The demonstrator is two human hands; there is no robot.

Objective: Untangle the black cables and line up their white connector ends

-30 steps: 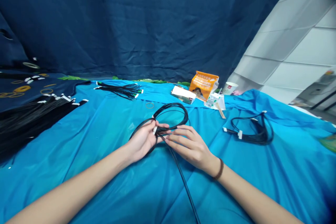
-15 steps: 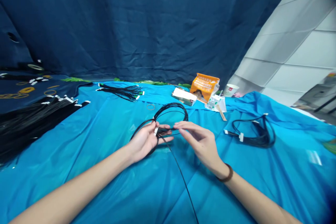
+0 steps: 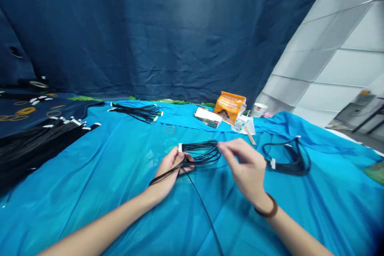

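Note:
My left hand [image 3: 169, 168] is closed on a coil of thin black cables [image 3: 201, 153] with a white connector [image 3: 180, 147] at its near end. The coil lies flattened and edge-on over the bright blue cloth [image 3: 120, 176]. My right hand [image 3: 246, 166] pinches the right side of the same coil with thumb and fingers. A loose black strand [image 3: 204, 208] trails from the coil toward me. A brown band is on my right wrist.
A second looped cable bundle [image 3: 288, 158] lies to the right. A large pile of black cables [image 3: 33, 142] covers the left. Another small bundle [image 3: 138, 111], a rubber band [image 3: 170, 129], an orange packet [image 3: 229, 106], a box and a paper cup [image 3: 258, 109] sit at the back.
The round cable loop has been turned and flattened edge-on. My right hand moved from the crossing near my left hand out to the coil's right side.

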